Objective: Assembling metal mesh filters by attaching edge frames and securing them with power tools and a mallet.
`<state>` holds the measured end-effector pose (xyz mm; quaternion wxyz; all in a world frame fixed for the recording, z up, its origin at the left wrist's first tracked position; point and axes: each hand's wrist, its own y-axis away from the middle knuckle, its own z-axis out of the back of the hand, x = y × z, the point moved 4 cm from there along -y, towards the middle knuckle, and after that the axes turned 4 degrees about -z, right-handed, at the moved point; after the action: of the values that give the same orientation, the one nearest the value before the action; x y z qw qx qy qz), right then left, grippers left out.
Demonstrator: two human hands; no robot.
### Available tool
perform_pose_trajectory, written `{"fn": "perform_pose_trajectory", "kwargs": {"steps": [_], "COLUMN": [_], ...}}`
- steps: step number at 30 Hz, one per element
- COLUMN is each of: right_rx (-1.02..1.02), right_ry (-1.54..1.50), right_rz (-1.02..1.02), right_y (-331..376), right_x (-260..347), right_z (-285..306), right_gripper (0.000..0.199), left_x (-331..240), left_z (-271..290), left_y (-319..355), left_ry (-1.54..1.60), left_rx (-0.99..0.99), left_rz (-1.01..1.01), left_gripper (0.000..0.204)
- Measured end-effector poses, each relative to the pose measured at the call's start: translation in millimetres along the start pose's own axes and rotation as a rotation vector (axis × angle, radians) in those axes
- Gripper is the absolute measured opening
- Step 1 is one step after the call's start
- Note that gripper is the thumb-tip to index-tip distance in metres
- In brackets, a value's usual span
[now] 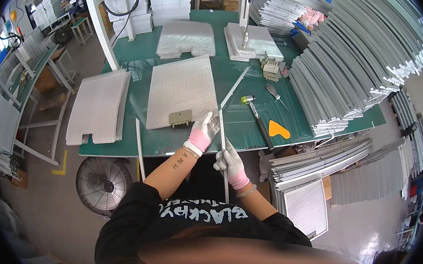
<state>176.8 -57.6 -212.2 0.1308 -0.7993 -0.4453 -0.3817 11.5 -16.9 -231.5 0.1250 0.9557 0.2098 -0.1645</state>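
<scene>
The mesh panel (188, 82) lies flat on the green table (139, 95), with a tan block (180, 117) resting near its close edge; its edges look bare, so I judge that framing it has barely begun; the bent metal strip (223, 138) has its corner just beside the panel's near right corner, one leg slanting away from the panel, though contact is unclear; the right hand (230, 164) has its fingers curled closed around the strip's near leg; the left hand (205, 131), at the panel's near right corner, has fingers partly extended, and I cannot tell whether they grip the strip; seating the strip appears left to do; right of the panel, the mallet (258, 120) and screwdriver (276, 95) lie unheld; beyond it sits a panel stack (187, 38).
</scene>
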Motion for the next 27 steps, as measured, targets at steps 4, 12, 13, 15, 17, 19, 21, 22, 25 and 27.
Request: {"fn": "perform_pose_trajectory", "kwargs": {"steps": [4,12,13,15,17,19,21,22,25,27], "right_rx": [-0.027,-0.116,-0.101,-0.086,-0.140,-0.200,-0.187,-0.149,-0.063,0.006], "right_ry": [0.123,0.624,0.689,0.729,0.810,0.882,0.778,0.711,0.420,0.380], "right_rz": [0.002,-0.058,-0.084,-0.010,0.024,0.059,-0.081,-0.126,-0.151,-0.183], "right_y": [3,-38,-50,-77,-109,-132,-146,-145,-134,-131], "right_x": [7,56,66,79,86,85,77,77,77,71], "right_z": [-6,-30,-32,-36,-32,-15,0,2,0,-10], "right_gripper": [0.061,0.056,0.056,0.049,0.043,0.038,0.029,0.020,0.013,0.009], "left_x": [-6,-18,-17,-15,-8,-9,-33,-67,-161,-213], "left_z": [-10,3,-1,-15,-16,-23,-24,-28,-14,56], "left_y": [9,6,9,23,39,73,105,117,135,109], "left_ry": [-0.019,-0.206,-0.206,-0.350,-0.391,-0.135,-0.143,-0.676,-1.707,-2.068], "left_rx": [0.046,0.052,0.055,0.194,0.303,0.086,0.162,0.227,-0.154,-0.459], "left_rz": [0.002,-0.107,-0.109,-0.105,-0.146,0.052,0.043,-0.149,-1.008,-1.221], "left_gripper": [0.014,0.019,0.019,0.024,0.031,0.033,0.029,0.031,0.034,0.037]}}
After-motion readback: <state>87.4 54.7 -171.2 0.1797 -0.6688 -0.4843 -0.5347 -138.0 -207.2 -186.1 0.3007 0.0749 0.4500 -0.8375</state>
